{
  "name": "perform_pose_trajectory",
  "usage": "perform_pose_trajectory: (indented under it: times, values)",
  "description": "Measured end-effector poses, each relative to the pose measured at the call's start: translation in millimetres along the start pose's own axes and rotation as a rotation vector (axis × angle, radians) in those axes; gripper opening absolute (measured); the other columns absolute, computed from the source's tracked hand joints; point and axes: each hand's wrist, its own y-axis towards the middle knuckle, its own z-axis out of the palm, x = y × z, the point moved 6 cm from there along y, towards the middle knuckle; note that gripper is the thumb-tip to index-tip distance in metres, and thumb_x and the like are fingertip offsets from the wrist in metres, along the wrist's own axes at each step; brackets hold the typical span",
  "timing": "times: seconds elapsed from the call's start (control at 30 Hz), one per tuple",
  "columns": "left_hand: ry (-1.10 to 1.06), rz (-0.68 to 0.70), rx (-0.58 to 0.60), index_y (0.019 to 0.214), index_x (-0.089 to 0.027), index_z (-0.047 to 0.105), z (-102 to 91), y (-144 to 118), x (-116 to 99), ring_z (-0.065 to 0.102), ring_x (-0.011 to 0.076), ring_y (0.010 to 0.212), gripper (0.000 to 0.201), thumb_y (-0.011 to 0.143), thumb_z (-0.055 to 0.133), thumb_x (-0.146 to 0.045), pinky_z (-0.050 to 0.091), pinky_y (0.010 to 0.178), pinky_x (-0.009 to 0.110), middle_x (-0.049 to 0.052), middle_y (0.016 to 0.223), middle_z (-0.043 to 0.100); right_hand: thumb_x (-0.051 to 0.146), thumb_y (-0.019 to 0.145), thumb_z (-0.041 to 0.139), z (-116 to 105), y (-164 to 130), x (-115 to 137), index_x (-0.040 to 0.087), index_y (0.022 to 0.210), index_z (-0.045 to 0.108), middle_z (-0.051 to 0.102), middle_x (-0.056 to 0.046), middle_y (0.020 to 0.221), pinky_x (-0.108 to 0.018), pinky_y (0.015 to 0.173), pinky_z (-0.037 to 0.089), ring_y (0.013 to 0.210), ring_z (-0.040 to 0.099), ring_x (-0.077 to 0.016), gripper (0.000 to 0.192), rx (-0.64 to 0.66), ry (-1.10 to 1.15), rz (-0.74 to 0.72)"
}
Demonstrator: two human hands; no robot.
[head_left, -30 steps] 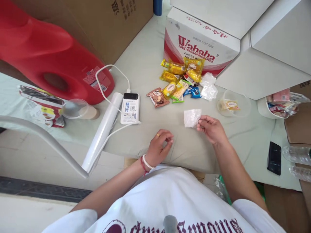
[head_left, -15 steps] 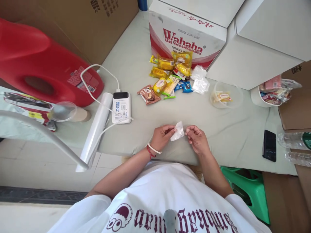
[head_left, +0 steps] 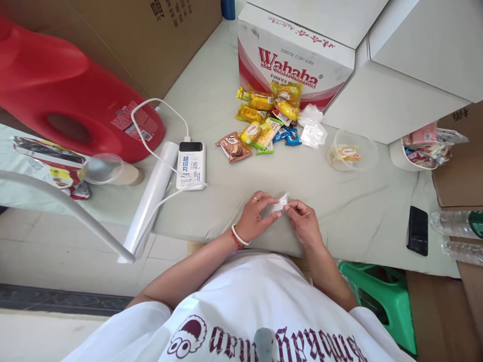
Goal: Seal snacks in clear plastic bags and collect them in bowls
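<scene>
Both hands meet over the near edge of a grey-green cloth surface [head_left: 226,95]. My left hand [head_left: 256,215] and my right hand [head_left: 304,221] pinch a small clear plastic bag [head_left: 280,203] between their fingertips; the bag is crumpled and mostly hidden by the fingers. A bead bracelet and red cord sit on my left wrist. Beyond the hands lies a pile of wrapped snacks [head_left: 264,120], yellow, brown and blue, with more clear bags [head_left: 311,128] beside it.
A clear tub [head_left: 352,151] holds one snack; a white bowl [head_left: 422,148] holds wrappers. A power bank [head_left: 191,165] with cable, a plastic roll [head_left: 148,201], a red jug [head_left: 71,95], a Wahaha carton [head_left: 294,65], a black phone [head_left: 416,230], and a green stool [head_left: 381,296] surround me.
The right hand brought the clear bag from out in front toward my body. The left hand rose to take hold of it, and the bag is now bunched small between both hands.
</scene>
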Motion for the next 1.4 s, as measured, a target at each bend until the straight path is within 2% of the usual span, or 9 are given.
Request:
perform_pose_trajectory:
  times: [0.23,0.47,0.73,0.87,1.0,1.1,1.2,1.3,1.4]
  values:
    - [-0.08,-0.097,0.021,0.089,-0.02,0.072,3.9,1.4,7.1,0.059,0.0157,0.077,0.025,0.099,0.06,-0.04,0.047,0.073,0.03,0.003,0.082,0.064,0.055,0.077,0.082,-0.1,-3.8,-0.7,0.021,0.08,0.066,0.045,0.005,0.064,-0.024,0.047,0.022,0.052,0.027,-0.0075,0.038,0.047,0.013,0.0]
    - [-0.198,-0.17,0.034,0.086,-0.019,0.065,4.2,-5.8,-1.0,0.054,0.0158,0.079,0.032,0.099,0.057,-0.047,0.043,0.075,0.03,0.002,0.082,0.06,0.049,0.078,0.083,10.1,-10.6,1.9,0.022,0.092,0.071,0.062,0.0,0.083,-0.025,0.067,0.044,0.073,0.05,-0.0128,0.032,0.114,-0.096,-0.097]
    - [-0.713,-0.51,-0.146,0.09,-0.02,0.059,-18.2,-8.2,16.0,0.06,0.0157,0.092,0.043,0.086,0.072,-0.06,0.05,0.086,0.031,0.002,0.098,0.065,0.043,0.072,0.089,-28.4,-16.8,13.2,0.02,0.08,0.067,0.058,0.002,0.074,-0.02,0.046,0.029,0.058,0.037,-0.0078,0.033,0.015,0.112,0.08]
    - [-0.885,-0.635,-0.126,0.091,-0.021,0.052,-14.6,-9.6,14.5,0.065,0.0185,0.1,0.045,0.083,0.075,-0.059,0.054,0.086,0.034,0.006,0.111,0.069,0.041,0.068,0.093,-36.0,-24.9,11.0,0.021,0.078,0.063,0.058,0.002,0.071,-0.017,0.043,0.028,0.057,0.038,-0.0072,0.038,-0.017,0.218,0.147]
    - [-0.485,-0.517,-0.113,0.098,-0.022,0.055,-15.8,-12.6,5.8,0.061,0.0176,0.088,0.035,0.087,0.07,-0.052,0.051,0.073,0.032,0.007,0.107,0.066,0.04,0.068,0.094,-27.7,-30.2,5.3,0.021,0.08,0.063,0.059,0.002,0.07,-0.015,0.044,0.031,0.057,0.039,-0.0067,0.038,-0.009,0.275,0.153]
    - [0.028,-0.142,-0.119,0.117,-0.023,0.064,-21.5,-8.1,-21.2,0.057,0.0239,0.11,0.031,0.09,0.067,-0.038,0.05,0.09,0.041,0.011,0.125,0.062,0.04,0.07,0.093,-20.9,-31.6,7.5,0.02,0.08,0.064,0.057,0.003,0.069,-0.015,0.044,0.03,0.057,0.038,-0.0062,0.036,0.032,0.283,0.15]
    - [0.292,0.154,0.005,0.121,-0.028,0.069,-13.3,-0.6,-41.8,0.047,0.031,0.133,0.029,0.093,0.064,-0.033,0.037,0.109,0.052,0.01,0.139,0.061,0.041,0.072,0.091,-19.6,-30.1,15.1,0.02,0.081,0.064,0.053,0.003,0.067,-0.015,0.043,0.028,0.056,0.036,-0.0061,0.035,0.085,0.278,0.139]
    - [0.327,0.16,0.151,0.099,-0.026,0.073,-3.3,10.0,-38.4,0.059,0.0262,0.112,0.013,0.096,0.061,-0.031,0.04,0.101,0.047,0.006,0.107,0.073,0.041,0.073,0.091,-24.3,-25.8,20.9,0.02,0.08,0.063,0.051,0.004,0.067,-0.015,0.044,0.029,0.056,0.035,-0.0065,0.035,0.084,0.28,0.113]
    - [0.25,0.013,0.119,0.089,-0.021,0.068,-1.9,16.1,-28.8,0.059,0.0195,0.081,0.023,0.101,0.053,-0.032,0.045,0.081,0.036,0.003,0.081,0.067,0.045,0.073,0.09,-25.9,-21.4,18.4,0.021,0.082,0.062,0.054,0.003,0.073,-0.016,0.046,0.034,0.06,0.041,-0.0082,0.038,0.025,0.262,0.093]
